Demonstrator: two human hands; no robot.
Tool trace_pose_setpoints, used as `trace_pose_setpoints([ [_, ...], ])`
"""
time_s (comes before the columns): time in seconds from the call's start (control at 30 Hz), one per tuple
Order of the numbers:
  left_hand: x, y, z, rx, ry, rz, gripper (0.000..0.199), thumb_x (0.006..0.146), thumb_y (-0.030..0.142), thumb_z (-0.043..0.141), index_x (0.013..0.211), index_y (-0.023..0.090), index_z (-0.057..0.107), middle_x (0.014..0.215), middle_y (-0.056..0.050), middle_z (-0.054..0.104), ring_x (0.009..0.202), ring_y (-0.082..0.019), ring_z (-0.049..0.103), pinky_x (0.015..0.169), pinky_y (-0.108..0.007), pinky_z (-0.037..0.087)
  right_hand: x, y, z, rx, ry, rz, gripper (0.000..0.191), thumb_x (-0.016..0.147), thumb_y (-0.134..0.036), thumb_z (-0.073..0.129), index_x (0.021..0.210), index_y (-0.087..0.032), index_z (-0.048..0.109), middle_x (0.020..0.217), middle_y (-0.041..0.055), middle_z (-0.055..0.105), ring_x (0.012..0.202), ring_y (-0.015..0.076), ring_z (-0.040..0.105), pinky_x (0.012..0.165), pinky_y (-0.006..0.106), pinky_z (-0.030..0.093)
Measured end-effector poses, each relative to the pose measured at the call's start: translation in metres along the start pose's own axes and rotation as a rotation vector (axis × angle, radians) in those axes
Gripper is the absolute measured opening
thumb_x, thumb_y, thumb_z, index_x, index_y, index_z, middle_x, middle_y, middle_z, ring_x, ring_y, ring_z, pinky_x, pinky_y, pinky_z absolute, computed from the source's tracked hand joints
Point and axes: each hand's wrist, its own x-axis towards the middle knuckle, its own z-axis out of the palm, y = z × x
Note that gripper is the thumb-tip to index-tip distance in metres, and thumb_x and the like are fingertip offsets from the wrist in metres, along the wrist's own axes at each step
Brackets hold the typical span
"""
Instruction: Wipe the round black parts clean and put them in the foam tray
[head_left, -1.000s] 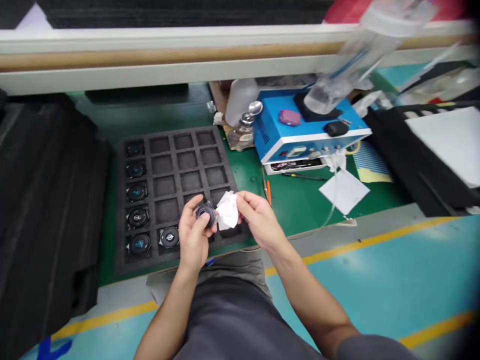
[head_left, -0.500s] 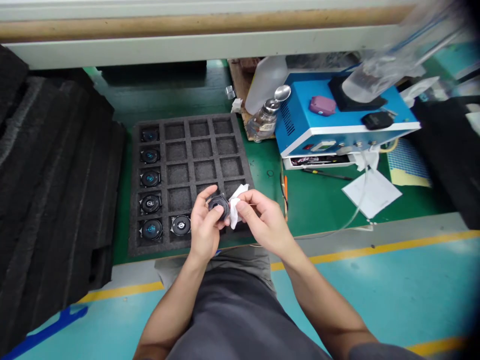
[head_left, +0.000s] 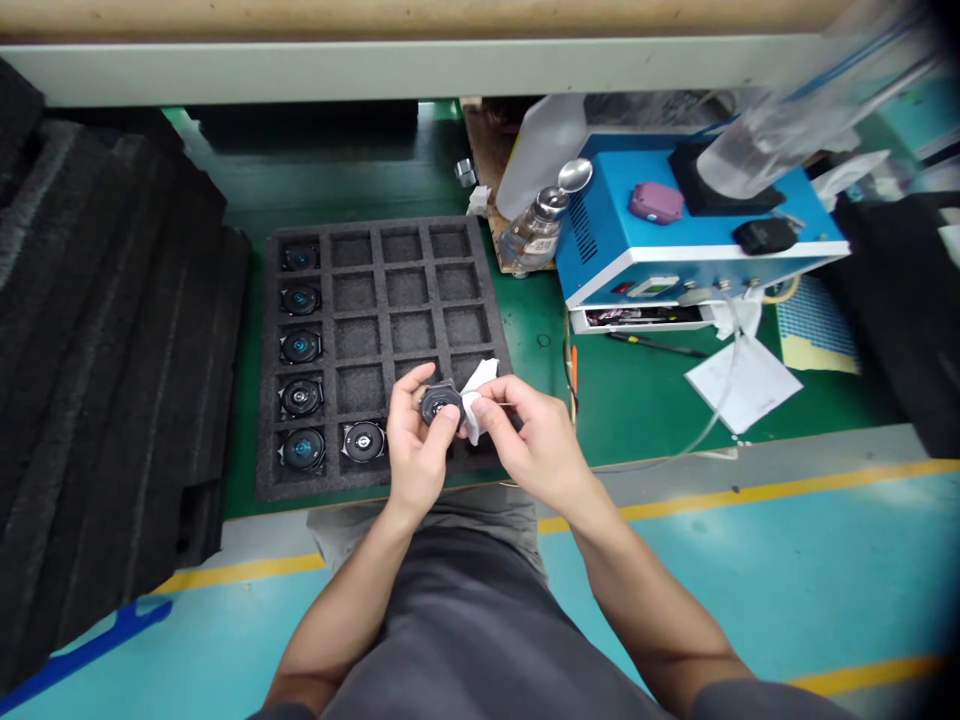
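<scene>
Between the thumb and fingers of my left hand (head_left: 420, 450) is a round black watch case (head_left: 436, 402), its face turned up. My right hand (head_left: 529, 435) pinches a white wipe (head_left: 477, 392) whose folds touch the right side of the watch case. Both hands are over the lower part of a dark foam tray (head_left: 375, 352) divided into square pockets. Watch cases fill the tray's left column, and one more watch case (head_left: 364, 441) with a silver rim lies in the bottom row beside my left hand. My hands hide some of the lower pockets.
Dark foam trays (head_left: 112, 350) are stacked at the left. Right of the tray stand a glass pump bottle (head_left: 534, 232), a white plastic bottle (head_left: 541, 155) and a blue machine (head_left: 622, 230). A white pad (head_left: 742, 385) and a thin pen-like tool (head_left: 656, 345) lie on the green bench.
My view has shifted slightly. Both hands stay together at the watch case, the wipe still against its right side; the case is turned a little.
</scene>
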Motion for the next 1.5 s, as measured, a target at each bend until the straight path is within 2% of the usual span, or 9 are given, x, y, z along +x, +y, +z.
trace_pose_setpoints([
  [0.13,-0.004,0.003,0.003,0.127,0.012,0.067,0.045,0.086,0.032,0.073,0.127,0.022,0.054,0.089,-0.001,0.059,0.07,-0.011,0.055,0.061,-0.023,0.048,0.0,0.0,-0.001,-0.107,0.048,-0.028,0.02,0.098,-0.034,0.055,0.082,-0.022,0.059,0.073,0.0008,0.069,0.063,0.0133,0.06,0.062,0.025,0.044],
  [0.33,-0.006,0.004,0.005,0.138,0.035,0.056,0.049,0.086,0.03,0.072,0.13,0.022,0.051,0.092,-0.001,0.061,0.069,-0.011,0.056,0.061,-0.024,0.046,0.001,0.002,-0.006,-0.175,-0.064,-0.063,0.017,0.098,-0.029,0.053,0.085,-0.023,0.061,0.074,0.0012,0.069,0.064,0.0146,0.06,0.063,0.026,0.043],
  [0.53,-0.004,0.002,0.004,0.168,0.049,0.044,0.045,0.088,0.026,0.067,0.129,0.021,0.051,0.099,-0.003,0.06,0.067,-0.009,0.054,0.059,-0.023,0.046,0.005,0.005,0.004,-0.125,0.045,-0.045,0.02,0.098,-0.033,0.053,0.082,-0.022,0.06,0.071,0.0009,0.067,0.062,0.0143,0.059,0.063,0.026,0.042],
  [0.6,-0.004,0.002,0.005,0.173,0.059,0.048,0.047,0.087,0.024,0.068,0.13,0.021,0.05,0.102,-0.003,0.06,0.067,-0.009,0.053,0.061,-0.023,0.046,0.005,0.005,0.002,-0.138,0.012,-0.046,0.02,0.098,-0.032,0.053,0.083,-0.022,0.061,0.072,0.0012,0.068,0.064,0.0147,0.06,0.064,0.026,0.042],
  [0.77,-0.008,0.0,0.005,0.135,0.046,0.041,0.053,0.087,0.027,0.069,0.134,0.022,0.046,0.095,-0.001,0.058,0.066,-0.009,0.053,0.061,-0.023,0.046,0.007,0.003,-0.011,-0.153,-0.171,-0.058,0.02,0.098,-0.029,0.053,0.083,-0.021,0.062,0.073,0.0001,0.069,0.065,0.0137,0.06,0.065,0.026,0.041],
  [0.9,-0.007,0.0,0.003,0.199,0.044,0.043,0.05,0.089,0.029,0.068,0.135,0.023,0.049,0.108,-0.004,0.058,0.069,-0.009,0.053,0.061,-0.023,0.046,0.009,0.004,-0.005,-0.115,-0.081,-0.018,0.021,0.097,-0.032,0.055,0.081,-0.021,0.062,0.069,-0.0004,0.067,0.06,0.0127,0.057,0.06,0.026,0.039],
  [1.03,-0.004,0.001,0.004,0.174,0.037,0.014,0.05,0.088,0.027,0.067,0.134,0.022,0.048,0.102,-0.002,0.057,0.064,-0.007,0.053,0.056,-0.022,0.045,0.008,0.007,0.005,-0.06,0.003,0.012,0.023,0.098,-0.035,0.054,0.08,-0.021,0.061,0.067,-0.0003,0.065,0.058,0.0131,0.057,0.061,0.027,0.041],
  [1.27,-0.005,0.003,0.007,0.064,0.059,0.014,0.051,0.087,0.025,0.068,0.133,0.023,0.045,0.085,0.004,0.055,0.054,-0.005,0.051,0.05,-0.019,0.041,0.005,0.006,0.0,-0.068,-0.114,-0.006,0.022,0.099,-0.032,0.052,0.083,-0.022,0.062,0.074,0.0016,0.071,0.065,0.0157,0.062,0.066,0.028,0.043],
  [1.5,-0.003,0.003,0.003,0.107,0.056,-0.038,0.049,0.088,0.024,0.064,0.133,0.02,0.046,0.092,0.001,0.057,0.057,-0.005,0.051,0.053,-0.02,0.043,0.007,0.007,0.012,-0.104,0.059,-0.056,0.021,0.098,-0.033,0.053,0.081,-0.023,0.058,0.07,0.0007,0.067,0.062,0.0147,0.059,0.063,0.027,0.041],
])
